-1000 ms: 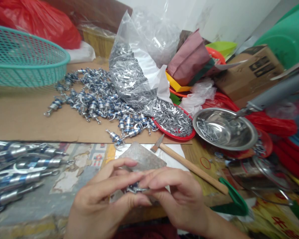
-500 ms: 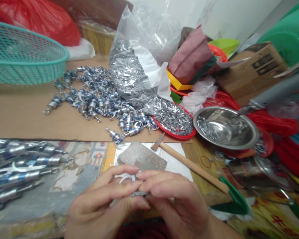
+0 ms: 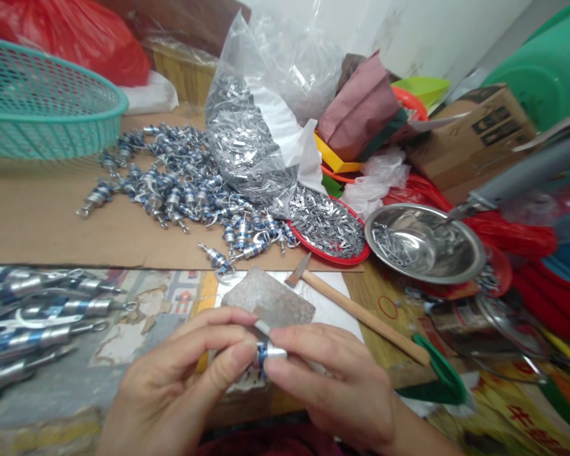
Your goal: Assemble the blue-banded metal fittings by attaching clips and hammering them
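My left hand (image 3: pixel 180 380) and my right hand (image 3: pixel 332 386) meet at the near edge of the table, and both pinch one small silver and blue metal fitting (image 3: pixel 267 350) between thumbs and fingertips. Just behind the fingers lies a flat grey stone block (image 3: pixel 268 297) on white paper. A hammer (image 3: pixel 356 313) with a wooden handle rests to the right of the block. A large heap of the same blue and silver fittings (image 3: pixel 180 190) is spread on the cardboard beyond.
A clear bag of small metal pieces (image 3: pixel 251 139) spills onto a red plate (image 3: pixel 330 225). A steel bowl (image 3: pixel 422 244) stands at the right, a teal basket (image 3: pixel 42 107) at far left, a cardboard box (image 3: pixel 475 136) behind. More fittings (image 3: pixel 33 329) lie at the near left.
My fingers have turned the fitting between them: its blue band and silver barrel now show between the thumbs. Both hands have stayed at the near edge, slightly lower in view.
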Demonstrator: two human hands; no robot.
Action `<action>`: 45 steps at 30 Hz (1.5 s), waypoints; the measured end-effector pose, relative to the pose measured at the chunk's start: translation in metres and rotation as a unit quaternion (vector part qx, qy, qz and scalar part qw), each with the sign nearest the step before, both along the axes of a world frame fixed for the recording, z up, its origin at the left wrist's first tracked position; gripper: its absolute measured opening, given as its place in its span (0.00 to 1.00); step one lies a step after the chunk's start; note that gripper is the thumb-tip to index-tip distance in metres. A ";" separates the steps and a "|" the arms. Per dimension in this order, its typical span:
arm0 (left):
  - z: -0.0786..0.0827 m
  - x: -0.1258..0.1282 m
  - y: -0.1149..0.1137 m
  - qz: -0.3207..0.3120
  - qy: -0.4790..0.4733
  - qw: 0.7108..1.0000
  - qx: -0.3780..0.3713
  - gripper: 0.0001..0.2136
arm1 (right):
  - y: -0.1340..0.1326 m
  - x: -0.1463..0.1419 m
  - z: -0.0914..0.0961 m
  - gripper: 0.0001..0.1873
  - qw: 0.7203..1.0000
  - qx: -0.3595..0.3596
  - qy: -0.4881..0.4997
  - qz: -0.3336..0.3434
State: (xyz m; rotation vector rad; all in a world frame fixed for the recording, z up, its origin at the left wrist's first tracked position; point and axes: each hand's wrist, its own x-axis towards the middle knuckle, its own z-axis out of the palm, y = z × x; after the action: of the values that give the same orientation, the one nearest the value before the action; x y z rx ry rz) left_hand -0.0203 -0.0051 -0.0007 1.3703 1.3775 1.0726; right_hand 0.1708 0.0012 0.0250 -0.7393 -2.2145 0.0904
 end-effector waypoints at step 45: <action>-0.011 0.033 0.001 0.081 -0.338 0.930 -0.115 0.29 | 0.034 0.001 0.022 0.08 0.957 -0.277 -0.076 0.025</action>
State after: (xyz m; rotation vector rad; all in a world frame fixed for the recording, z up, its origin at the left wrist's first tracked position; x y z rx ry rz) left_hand 0.0128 -0.0045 -0.0120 0.6220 1.0558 1.2859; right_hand 0.1717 0.0351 0.0468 -1.0146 -2.3747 0.7263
